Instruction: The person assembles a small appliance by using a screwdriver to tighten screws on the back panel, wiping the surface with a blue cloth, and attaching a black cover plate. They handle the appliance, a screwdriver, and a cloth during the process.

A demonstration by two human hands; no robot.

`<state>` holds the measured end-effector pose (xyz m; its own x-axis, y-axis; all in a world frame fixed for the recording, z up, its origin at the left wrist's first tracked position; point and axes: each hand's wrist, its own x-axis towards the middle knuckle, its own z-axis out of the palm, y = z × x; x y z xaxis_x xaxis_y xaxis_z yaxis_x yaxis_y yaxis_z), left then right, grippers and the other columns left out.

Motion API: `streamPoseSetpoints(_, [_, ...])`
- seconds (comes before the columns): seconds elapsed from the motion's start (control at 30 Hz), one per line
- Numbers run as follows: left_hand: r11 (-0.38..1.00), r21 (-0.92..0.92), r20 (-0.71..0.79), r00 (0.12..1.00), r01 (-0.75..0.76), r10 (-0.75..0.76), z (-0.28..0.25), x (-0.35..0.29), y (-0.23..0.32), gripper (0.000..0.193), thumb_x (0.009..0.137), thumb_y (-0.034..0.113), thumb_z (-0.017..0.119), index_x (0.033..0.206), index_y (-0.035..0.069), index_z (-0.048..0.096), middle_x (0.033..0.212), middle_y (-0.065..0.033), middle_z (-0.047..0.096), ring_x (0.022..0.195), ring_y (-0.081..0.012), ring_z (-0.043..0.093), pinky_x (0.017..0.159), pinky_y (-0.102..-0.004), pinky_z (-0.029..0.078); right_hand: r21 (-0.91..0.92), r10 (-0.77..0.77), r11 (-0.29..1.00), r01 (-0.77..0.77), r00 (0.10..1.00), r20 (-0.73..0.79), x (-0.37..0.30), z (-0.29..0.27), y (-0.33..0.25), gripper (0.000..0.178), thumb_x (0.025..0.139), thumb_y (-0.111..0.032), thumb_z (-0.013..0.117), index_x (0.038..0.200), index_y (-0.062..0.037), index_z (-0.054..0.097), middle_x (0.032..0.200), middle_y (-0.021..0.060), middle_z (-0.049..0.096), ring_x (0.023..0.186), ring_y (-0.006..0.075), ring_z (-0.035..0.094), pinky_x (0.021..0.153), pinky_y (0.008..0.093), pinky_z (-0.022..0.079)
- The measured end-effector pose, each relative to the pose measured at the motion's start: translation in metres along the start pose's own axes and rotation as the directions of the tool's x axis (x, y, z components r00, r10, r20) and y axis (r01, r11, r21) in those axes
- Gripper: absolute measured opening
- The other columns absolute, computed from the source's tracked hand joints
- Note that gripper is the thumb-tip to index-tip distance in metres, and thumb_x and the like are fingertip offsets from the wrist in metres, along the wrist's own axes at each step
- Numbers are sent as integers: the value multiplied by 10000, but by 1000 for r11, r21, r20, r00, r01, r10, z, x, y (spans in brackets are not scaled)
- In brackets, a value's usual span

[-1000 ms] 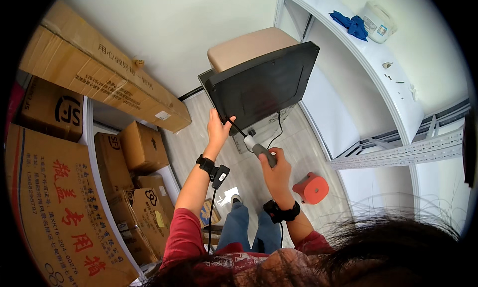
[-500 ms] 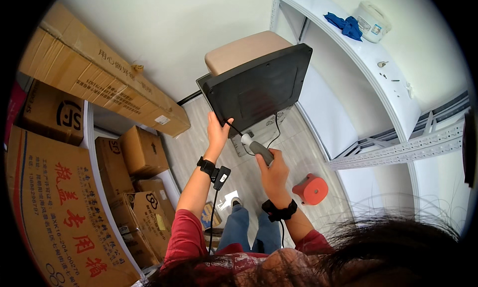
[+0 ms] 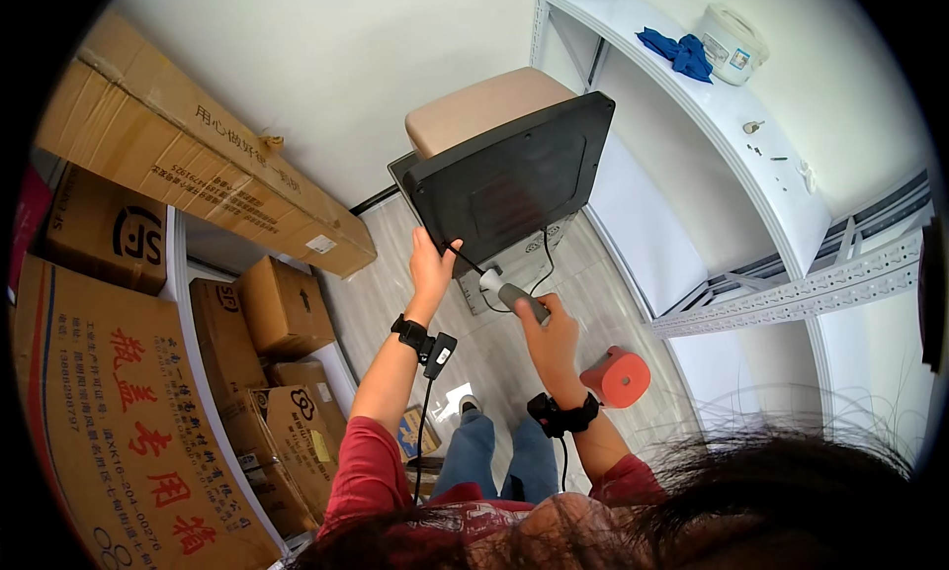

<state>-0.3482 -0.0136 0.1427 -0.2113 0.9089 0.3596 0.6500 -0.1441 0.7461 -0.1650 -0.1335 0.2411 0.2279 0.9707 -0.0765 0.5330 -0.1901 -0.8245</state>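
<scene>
My right hand [image 3: 554, 335] is closed round the grey handle of a screwdriver [image 3: 516, 295], which has a white collar and a thin black shaft. The shaft points up and left to the lower left corner of a large black panel [image 3: 514, 179]. At that corner my left hand [image 3: 432, 270] grips the panel's edge, its thumb beside the shaft's tip. The tip itself is hard to make out. Behind the tilted panel sits a beige block with rounded corners [image 3: 484, 105]. A black cable [image 3: 550, 263] hangs in a loop from the panel's lower edge.
A metal plate with holes [image 3: 478, 295] is below the panel. To the right are a red stool [image 3: 621, 377] and white shelving [image 3: 682, 86] with blue cloth [image 3: 680, 53], a white tub [image 3: 733, 46] and small hardware. Cardboard boxes [image 3: 109, 402] fill the left side.
My right hand has turned slightly on the screwdriver handle and shifted a little to the right. My left hand keeps its hold at the panel's corner.
</scene>
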Motion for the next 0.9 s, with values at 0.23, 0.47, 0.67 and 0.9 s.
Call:
streamPoseSetpoints(0.23, [1000,8,6,1000,-20,20,-1,-3,2,505,769,309,713,946,-2,358,894,-159,445,733,-374,540,595,-435,439,146,-59,986,74,992,-108,15,6,38,275,815,-214,661,986,-17,576,839,184,615,722,294,596,623,356,454])
streamPoseSetpoints(0.47, [1000,7,43,999,13,-13,-5,-3,5,468,781,295,704,971,7,388,904,-144,462,725,-348,555,596,-420,453,17,-548,834,552,831,-101,-9,-8,28,330,755,-47,691,1066,-31,584,1017,125,594,767,240,617,613,286,494])
streamPoseSetpoints(0.67, [998,41,30,999,36,-38,-5,-2,10,512,778,288,713,1034,-2,377,885,-165,483,750,-361,562,621,-419,453,-173,-622,779,603,778,-85,-6,-4,23,303,786,-133,687,1051,-27,586,924,131,628,616,268,607,514,326,476])
streamPoseSetpoints(0.9, [994,105,19,1000,20,-22,-5,-2,8,450,792,295,694,992,14,404,920,-133,478,730,-331,571,597,-401,461,-83,-154,986,148,986,-68,-9,2,12,298,838,-229,638,1049,-40,545,631,129,589,531,288,578,478,359,430])
